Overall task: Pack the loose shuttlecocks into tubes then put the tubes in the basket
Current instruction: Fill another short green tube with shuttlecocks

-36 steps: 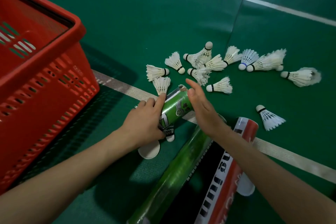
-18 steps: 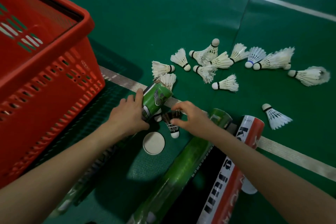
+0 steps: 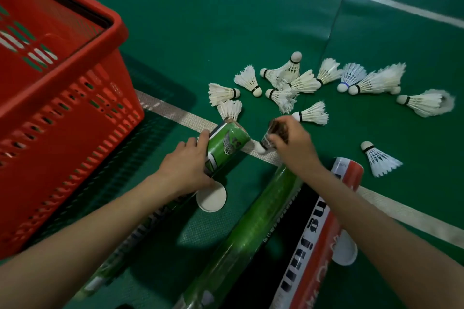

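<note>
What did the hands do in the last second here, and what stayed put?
The right hand, open beside the green tube a second ago, reached down, pinched the dark shuttlecock off the floor and lifted it beside the tube's mouth. The left hand still grips the tube. The white shuttlecocks, cap and basket stayed put.

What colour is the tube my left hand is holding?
Green tube, gripped by the left hand; it shows in the head view.

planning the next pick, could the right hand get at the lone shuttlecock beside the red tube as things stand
Probably yes for reach: bare floor lies between the right hand and the lone shuttlecock. But its grip holds a dark-feathered shuttlecock, which likely goes into the green tube first.
</note>
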Action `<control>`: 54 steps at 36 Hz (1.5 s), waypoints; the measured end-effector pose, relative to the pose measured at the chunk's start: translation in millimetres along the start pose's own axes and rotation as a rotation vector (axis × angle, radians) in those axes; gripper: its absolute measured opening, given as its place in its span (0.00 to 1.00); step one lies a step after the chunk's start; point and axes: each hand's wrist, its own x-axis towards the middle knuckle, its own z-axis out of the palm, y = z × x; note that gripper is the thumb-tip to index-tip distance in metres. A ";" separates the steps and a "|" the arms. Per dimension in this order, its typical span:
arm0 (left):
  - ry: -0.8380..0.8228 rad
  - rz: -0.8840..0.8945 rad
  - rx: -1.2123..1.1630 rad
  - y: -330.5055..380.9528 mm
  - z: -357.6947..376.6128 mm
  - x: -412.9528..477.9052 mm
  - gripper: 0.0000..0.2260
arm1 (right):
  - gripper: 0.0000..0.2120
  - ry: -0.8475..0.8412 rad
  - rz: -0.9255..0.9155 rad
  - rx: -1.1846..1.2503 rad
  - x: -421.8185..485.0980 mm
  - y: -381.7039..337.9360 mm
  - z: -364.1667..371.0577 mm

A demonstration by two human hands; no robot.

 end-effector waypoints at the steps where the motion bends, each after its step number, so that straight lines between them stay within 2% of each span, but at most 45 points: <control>1: 0.003 0.008 0.000 1.6 0.1 -0.5 0.51 | 0.08 0.038 0.009 0.082 0.5 -3.9 -5.8; 4: 0.012 0.032 0.003 6.1 -0.2 -1.8 0.50 | 0.08 0.113 -0.018 0.275 0.8 -17.2 -20.8; 6: 0.016 0.051 0.005 8.6 -0.5 -2.7 0.50 | 0.07 0.088 -0.050 0.335 0.8 -24.8 -27.4; 11: 0.045 0.112 0.007 13.6 -2.7 -6.4 0.48 | 0.08 -0.088 -0.099 0.288 -5.6 -40.5 -23.4; 17: 0.060 0.135 0.018 16.7 -5.2 -7.0 0.49 | 0.17 -0.107 -0.043 0.342 -12.6 -47.5 -11.8; 25: 0.069 0.119 -0.012 14.6 -8.5 -2.1 0.47 | 0.19 -0.176 -0.008 0.422 -17.0 -45.6 1.9; 30: 0.059 0.095 -0.015 6.8 -6.3 1.0 0.47 | 0.17 -0.251 0.006 0.462 -13.2 -42.0 12.2; 34: 0.068 0.050 -0.023 -3.3 -9.0 7.6 0.47 | 0.18 -0.301 0.000 0.400 4.2 -42.3 19.0; 37: 0.065 -0.019 -0.023 -13.3 -15.7 17.3 0.49 | 0.16 -0.229 -0.021 0.367 24.3 -40.7 21.1; 40: 0.055 -0.089 -0.035 -25.0 -21.7 26.0 0.50 | 0.12 -0.213 -0.019 0.149 49.3 -40.4 22.1; 44: 0.056 -0.131 -0.054 -34.7 -22.9 31.7 0.51 | 0.25 -0.342 -0.095 -0.136 78.2 -37.4 29.7; 46: 0.056 -0.132 -0.063 -36.9 -21.7 32.8 0.51 | 0.31 -0.376 -0.124 -0.202 86.3 -36.3 34.2; 48: 0.052 -0.133 -0.069 -38.2 -20.8 32.8 0.51 | 0.32 -0.390 -0.110 -0.205 88.7 -35.5 38.3; 54: 0.041 -0.121 -0.075 -37.7 -19.6 28.0 0.51 | 0.23 -0.277 -0.011 -0.225 76.7 -20.0 45.5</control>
